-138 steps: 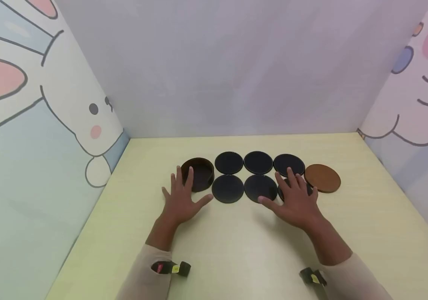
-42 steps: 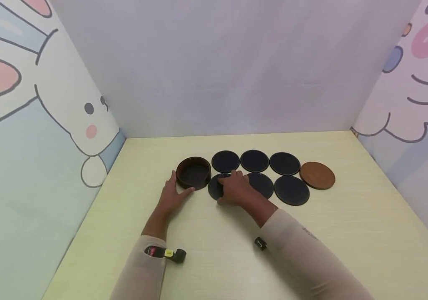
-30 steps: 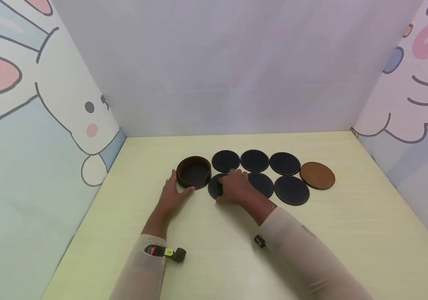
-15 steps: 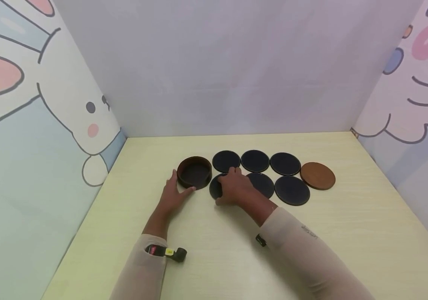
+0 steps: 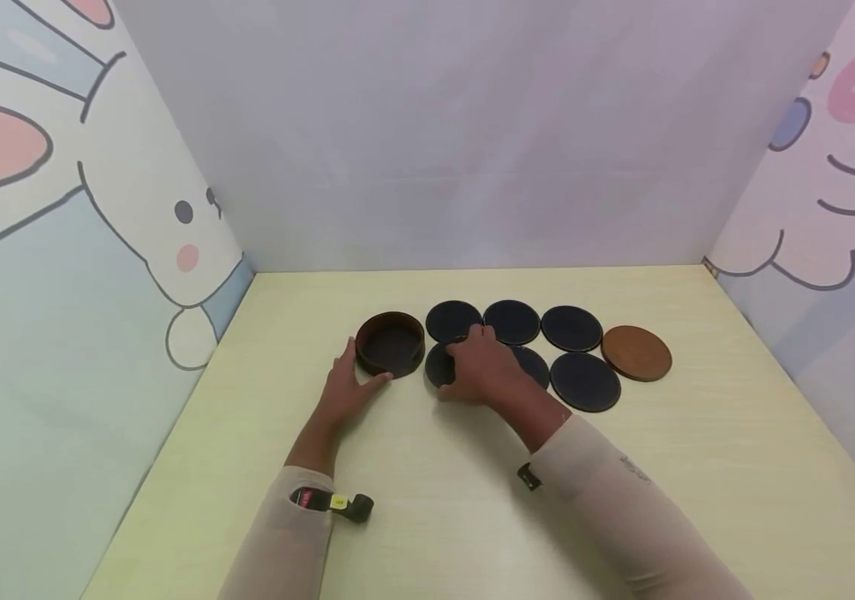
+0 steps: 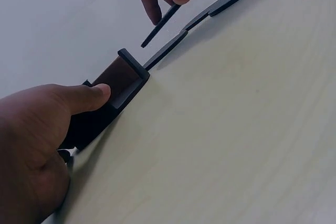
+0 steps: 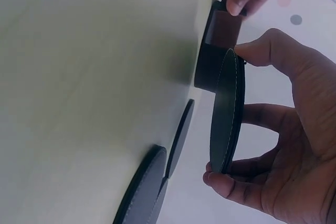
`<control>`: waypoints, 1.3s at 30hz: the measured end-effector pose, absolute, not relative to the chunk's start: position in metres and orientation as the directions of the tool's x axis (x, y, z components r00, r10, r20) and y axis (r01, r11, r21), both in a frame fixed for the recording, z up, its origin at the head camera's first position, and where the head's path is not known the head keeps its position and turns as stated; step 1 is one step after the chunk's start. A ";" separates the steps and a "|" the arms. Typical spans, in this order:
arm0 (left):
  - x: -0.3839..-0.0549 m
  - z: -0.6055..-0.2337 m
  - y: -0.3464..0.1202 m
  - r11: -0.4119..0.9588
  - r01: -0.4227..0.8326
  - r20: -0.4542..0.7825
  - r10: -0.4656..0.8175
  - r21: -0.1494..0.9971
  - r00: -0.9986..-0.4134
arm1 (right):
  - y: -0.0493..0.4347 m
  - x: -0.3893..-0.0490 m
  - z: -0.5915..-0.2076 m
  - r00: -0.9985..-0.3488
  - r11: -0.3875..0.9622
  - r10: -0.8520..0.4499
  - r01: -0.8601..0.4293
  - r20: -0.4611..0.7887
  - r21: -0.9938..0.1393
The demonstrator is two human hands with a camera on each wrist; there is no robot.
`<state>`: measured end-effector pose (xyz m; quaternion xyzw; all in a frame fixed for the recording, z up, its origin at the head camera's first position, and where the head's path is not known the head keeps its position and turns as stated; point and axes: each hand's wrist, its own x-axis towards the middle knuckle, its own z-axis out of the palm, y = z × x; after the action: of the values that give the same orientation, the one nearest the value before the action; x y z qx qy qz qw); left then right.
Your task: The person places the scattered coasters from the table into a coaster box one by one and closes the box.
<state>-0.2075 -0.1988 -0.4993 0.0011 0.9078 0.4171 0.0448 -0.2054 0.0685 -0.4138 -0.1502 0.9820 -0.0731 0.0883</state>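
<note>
My left hand [image 5: 342, 392] grips the near left side of a round, dark brown coaster holder [image 5: 392, 317], thumb at its front. Its inside looks dark. In the left wrist view the thumb presses on the holder's [image 6: 121, 80] rim area. My right hand [image 5: 483, 367] pinches a round black coaster [image 5: 438, 367] at its edges, between thumb and fingers. Both wrist views show this coaster [image 7: 227, 114] tilted and raised off the table, just right of the holder; pale stitching runs along its edge. Part of it is hidden behind the right hand in the head view.
More black coasters lie flat on the pale table [image 5: 427, 517]: a back row [image 5: 512, 322], one partly behind my right forearm [image 5: 534, 364], and one at front right [image 5: 585, 382]. A brown disc [image 5: 636, 352] lies at the far right. Cartoon-printed panels [image 5: 165, 208] flank the table.
Both hands were spread open over the table; the left then took hold of the holder and the right reached the front-left coaster. That coaster has now risen from the table in the right hand.
</note>
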 end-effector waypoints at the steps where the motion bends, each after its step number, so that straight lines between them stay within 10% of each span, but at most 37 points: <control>1: -0.207 -0.499 -0.199 0.653 -0.032 -0.077 0.040 0.757 -0.996 | 0.070 -0.206 -0.413 -0.940 0.944 -0.309 -0.284 -0.145 -0.171; 39: -0.206 -0.503 -0.202 0.639 -0.036 -0.087 0.048 0.768 -0.995 | 0.028 -0.249 -0.410 -0.948 0.911 -0.313 -0.285 -0.051 -0.297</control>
<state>-0.2060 -0.2024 -0.5029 0.0034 0.9040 0.4246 0.0498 -0.2486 0.0276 -0.4096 -0.1529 0.9764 -0.1445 0.0489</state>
